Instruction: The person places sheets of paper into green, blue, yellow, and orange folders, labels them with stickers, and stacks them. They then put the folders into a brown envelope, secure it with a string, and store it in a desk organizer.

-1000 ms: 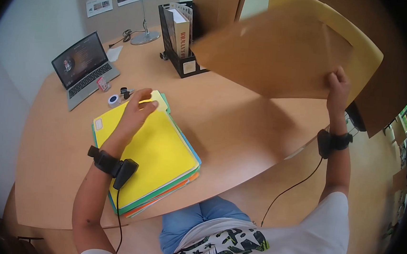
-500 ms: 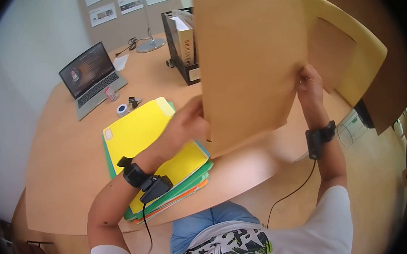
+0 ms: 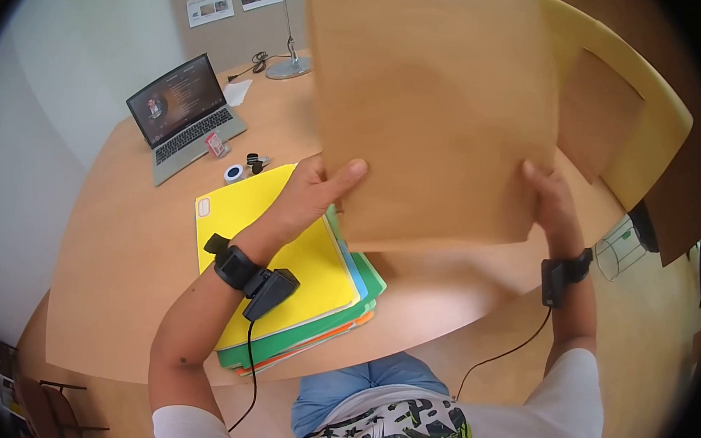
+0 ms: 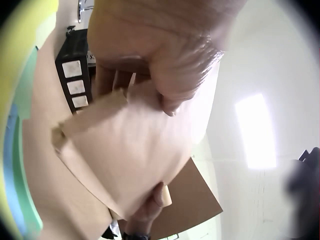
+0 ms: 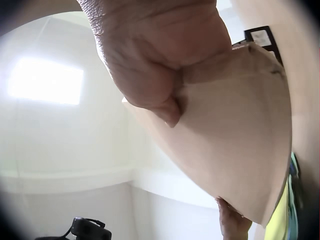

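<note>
A large brown paper envelope (image 3: 441,119) is held up over the desk, its broad face toward the head camera. At its left edge, my left hand (image 3: 311,195) grips it, thumb on the near face and fingers behind. My right hand (image 3: 551,202) pinches the opposite edge the same way. The left wrist view shows a folded end on the envelope (image 4: 130,135). Below and left of it lies a stack of folders, a yellow folder (image 3: 330,267) on top of green, blue and orange ones; my left forearm passes over the stack.
On the desk (image 3: 131,284) stand an open laptop (image 3: 182,107), a small red-and-white box (image 3: 216,144), a round white item (image 3: 235,174) and a lamp (image 3: 288,67). A black file holder (image 4: 72,55) is hidden behind the envelope in the head view. A yellow chair (image 3: 663,120) stands right.
My right hand has brought the envelope from the far right to in front of me, turning it upright. My left hand has moved from above the folders and taken its left edge.
</note>
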